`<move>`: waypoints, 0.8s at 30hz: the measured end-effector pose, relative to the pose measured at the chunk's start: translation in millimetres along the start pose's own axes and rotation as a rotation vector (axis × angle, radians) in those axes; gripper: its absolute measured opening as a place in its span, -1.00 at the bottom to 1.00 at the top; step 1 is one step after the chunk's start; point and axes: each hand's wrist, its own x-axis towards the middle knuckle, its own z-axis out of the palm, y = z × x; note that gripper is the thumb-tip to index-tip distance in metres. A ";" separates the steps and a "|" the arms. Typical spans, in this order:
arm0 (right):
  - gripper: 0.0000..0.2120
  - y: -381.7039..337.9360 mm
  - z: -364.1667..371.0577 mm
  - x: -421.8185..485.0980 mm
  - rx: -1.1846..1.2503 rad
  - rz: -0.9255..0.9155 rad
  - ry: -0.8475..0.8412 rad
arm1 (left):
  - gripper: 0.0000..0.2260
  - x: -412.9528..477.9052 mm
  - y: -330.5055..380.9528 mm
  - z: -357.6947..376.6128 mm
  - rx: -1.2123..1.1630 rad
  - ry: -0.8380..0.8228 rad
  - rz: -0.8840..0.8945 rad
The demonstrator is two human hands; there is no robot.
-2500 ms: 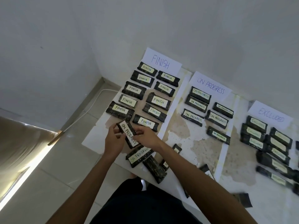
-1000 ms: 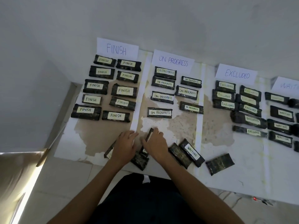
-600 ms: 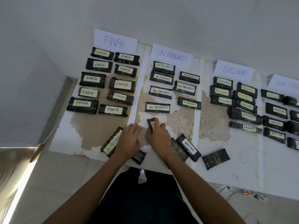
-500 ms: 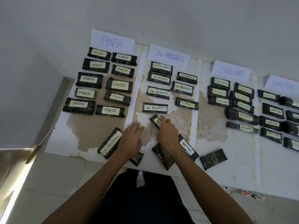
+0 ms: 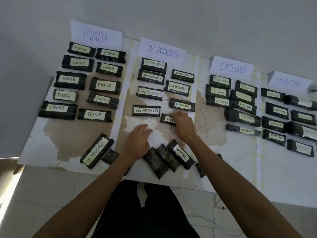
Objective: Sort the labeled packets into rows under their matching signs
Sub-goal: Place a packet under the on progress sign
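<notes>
Four paper signs stand along the wall: FINISH (image 5: 96, 34), ON PROGRESS (image 5: 162, 51), EXCLUDED (image 5: 232, 67) and WAITING (image 5: 289, 82). Rows of dark labeled packets lie under each. My right hand (image 5: 184, 126) grips the right end of an ON PROGRESS packet (image 5: 167, 119), which lies at the foot of that section's right column. My left hand (image 5: 139, 140) rests flat on the table with relaxed fingers, holding nothing. Near the front edge lie loose packets: one ON PROGRESS packet (image 5: 97, 152), one WAITING packet (image 5: 181, 153) and two face-down packets (image 5: 155, 162).
A small dark packet (image 5: 109, 156) lies beside the loose ON PROGRESS one, and another (image 5: 200, 167) is partly hidden behind my right forearm. The white, stained table top (image 5: 223, 169) ends just before my legs. Cables (image 5: 219, 208) trail on the tiled floor.
My right hand has carried the ON PROGRESS packet from the loose pile up and right into that section's right column. My left hand let go of the pile and lies flat.
</notes>
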 end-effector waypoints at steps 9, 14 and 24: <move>-0.50 8.0 -9.3 -56.8 0.124 -0.020 -0.040 | -0.57 -9.2 34.2 6.0 -0.077 0.045 -0.030; -0.36 12.6 7.5 -117.6 0.051 0.067 -0.242 | -0.55 -26.5 55.2 22.1 -0.106 0.024 -0.027; -0.31 23.8 23.3 -131.9 0.239 0.054 -0.178 | -0.53 -33.8 81.9 32.7 -0.086 0.052 -0.088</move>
